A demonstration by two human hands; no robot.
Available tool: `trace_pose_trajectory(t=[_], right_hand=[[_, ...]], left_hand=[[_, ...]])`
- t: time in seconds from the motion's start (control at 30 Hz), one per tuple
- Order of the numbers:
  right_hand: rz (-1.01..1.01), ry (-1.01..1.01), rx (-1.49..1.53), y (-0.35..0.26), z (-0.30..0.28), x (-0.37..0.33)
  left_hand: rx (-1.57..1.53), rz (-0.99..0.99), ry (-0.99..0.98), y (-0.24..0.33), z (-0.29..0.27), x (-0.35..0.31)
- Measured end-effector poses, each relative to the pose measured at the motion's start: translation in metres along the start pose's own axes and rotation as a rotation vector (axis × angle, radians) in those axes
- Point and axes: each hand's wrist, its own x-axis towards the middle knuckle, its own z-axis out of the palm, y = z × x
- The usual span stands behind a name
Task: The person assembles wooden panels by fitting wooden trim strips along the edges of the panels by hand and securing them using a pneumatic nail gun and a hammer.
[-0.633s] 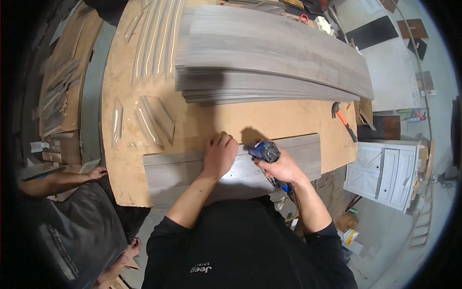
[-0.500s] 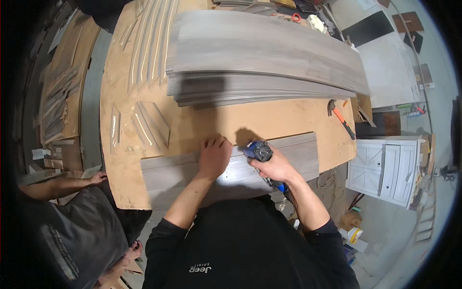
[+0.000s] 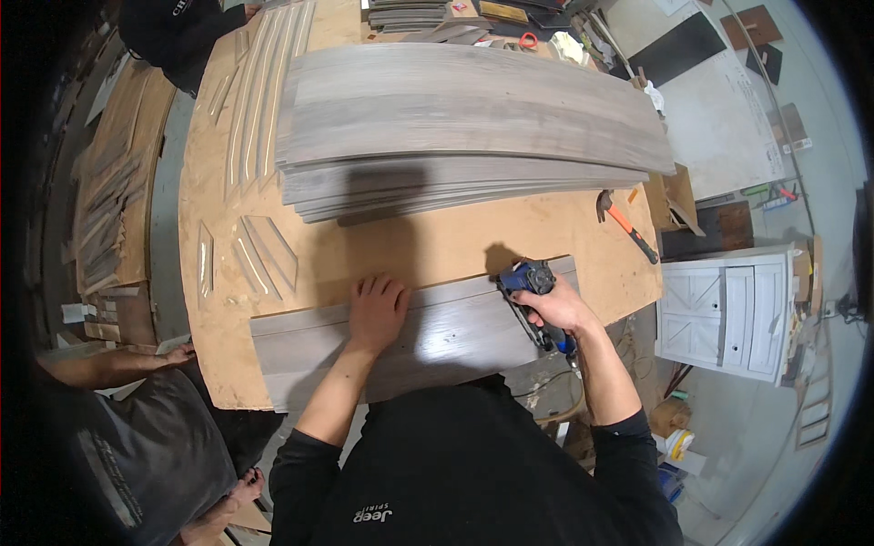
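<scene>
Plank lies flat on the near edge of the bench, long axis running left-right across the body, right end tipped slightly away.

Left hand: open, palm down, fingers spread, pressing on the plank about mid-length. Holds nothing, just pins it.

Right hand: closed around a blue power tool, sitting on the plank's right end, close to its far edge. Can't tell what the tool's business end is doing; the hand covers it.

So the two hands are side by side on the same board, apart, with bare plank between them. The right hand is nearer the plank's end; the whole left half of the board lies beyond the left hand.

Behind both: a big stack of planks, parallel to the one in hand. Hammer lies well off to the right.
</scene>
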Motion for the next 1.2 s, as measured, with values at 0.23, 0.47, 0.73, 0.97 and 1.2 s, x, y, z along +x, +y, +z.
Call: trace_pose_trajectory(t=[0.23, 0.47, 0.73, 0.97, 1.2], right_hand=[[0.020, -0.019, -0.008, 0.003, -0.004, 0.009], [-0.065, 0.045, 0.116, 0.016, -0.026, -0.002], [-0.318, 0.760, -0.379, 0.159, -0.143, 0.061], [-0.426, 0.977, -0.527, 0.176, -0.138, 0.043], [-0.170, 0.509, -0.030, 0.196, -0.078, 0.038]], left_hand=[[-0.029, 0.021, 0.031, 0.002, 0.000, 0.002], [0.108, 0.042, 0.029, 0.001, -0.001, -0.003], [0.127, -0.118, 0.223, -0.031, -0.024, -0.058], [0.611, -0.741, 0.388, -0.144, -0.089, -0.169], [-0.072, -0.864, 0.177, -0.196, -0.116, -0.187]])
